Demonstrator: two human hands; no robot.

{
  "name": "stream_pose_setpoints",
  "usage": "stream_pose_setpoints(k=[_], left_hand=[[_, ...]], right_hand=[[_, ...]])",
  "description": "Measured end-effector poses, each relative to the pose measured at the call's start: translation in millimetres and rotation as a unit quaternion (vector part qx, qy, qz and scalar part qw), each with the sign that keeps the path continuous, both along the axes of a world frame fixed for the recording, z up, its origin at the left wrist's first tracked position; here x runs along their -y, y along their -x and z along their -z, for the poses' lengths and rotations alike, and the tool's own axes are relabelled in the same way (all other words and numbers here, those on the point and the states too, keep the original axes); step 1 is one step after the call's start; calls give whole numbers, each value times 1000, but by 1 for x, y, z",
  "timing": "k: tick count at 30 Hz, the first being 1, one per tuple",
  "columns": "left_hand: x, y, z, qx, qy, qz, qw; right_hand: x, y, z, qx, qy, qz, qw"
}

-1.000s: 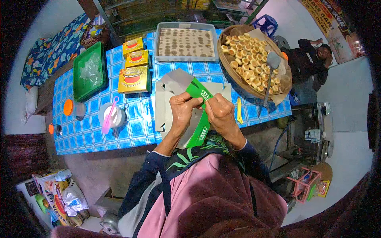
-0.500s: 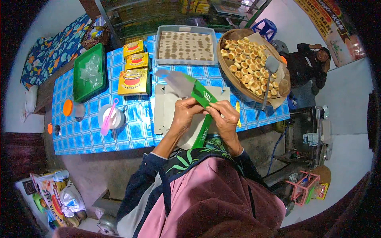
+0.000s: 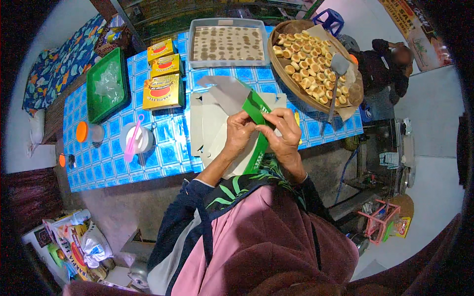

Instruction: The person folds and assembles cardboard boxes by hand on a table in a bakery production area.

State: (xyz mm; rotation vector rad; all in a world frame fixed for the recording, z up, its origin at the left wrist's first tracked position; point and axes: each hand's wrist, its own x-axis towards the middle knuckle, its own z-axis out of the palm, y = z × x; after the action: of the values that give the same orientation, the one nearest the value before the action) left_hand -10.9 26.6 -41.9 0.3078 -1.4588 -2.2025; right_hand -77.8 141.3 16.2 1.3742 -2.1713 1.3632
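Observation:
A partly folded cardboard box (image 3: 255, 106), green outside and pale grey inside, is held up between both hands close to my body. My left hand (image 3: 239, 133) pinches its edge near a folded corner. Against the green side strip my right hand (image 3: 283, 133) grips with thumb and fingers, just right of the left one. Beneath them, flat grey unfolded box blanks (image 3: 200, 121) lie on the table.
Small round pastries (image 3: 308, 61) fill a woven tray (image 3: 281, 86) with a spatula (image 3: 337, 69) on it. A plastic bin (image 3: 228, 63), yellow boxes (image 3: 163, 91), a green tray (image 3: 91, 98), a white tub (image 3: 144, 140) with a pink utensil and an orange-lidded jar (image 3: 82, 131) share the blue checked cloth (image 3: 108, 170). A person (image 3: 382, 69) sits at right.
Both hands keep their hold on the green box. My right fingers have lifted and shifted slightly along its edge. The whole view has shifted a little.

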Motion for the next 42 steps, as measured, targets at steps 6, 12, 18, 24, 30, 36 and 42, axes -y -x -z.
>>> stream_pose_setpoints(k=[6, 12, 18, 24, 30, 36, 42], left_hand=[[-7, 6, 4, -21, -134, 20, 991], [2, 13, 6, 40, -247, 37, 968], [17, 14, -4, 88, -86, 70, 990], [48, 8, -28, 123, 10, 229, 966], [83, 22, -9, 172, 228, 394, 874], [72, 14, -27, 244, 229, 460, 823], [76, 19, 5, 241, 83, 472, 844]], right_hand=[[-4, 12, -3, 114, -74, -35, 990], [-10, 17, 2, 151, -74, -79, 983], [-6, 6, 18, 118, -76, 25, 990], [-2, -2, 22, 70, -83, 98, 989], [-10, 21, 9, -29, 19, 53, 998], [-14, 63, 6, 383, -215, -109, 892], [-32, 57, 41, 554, 19, -118, 824]])
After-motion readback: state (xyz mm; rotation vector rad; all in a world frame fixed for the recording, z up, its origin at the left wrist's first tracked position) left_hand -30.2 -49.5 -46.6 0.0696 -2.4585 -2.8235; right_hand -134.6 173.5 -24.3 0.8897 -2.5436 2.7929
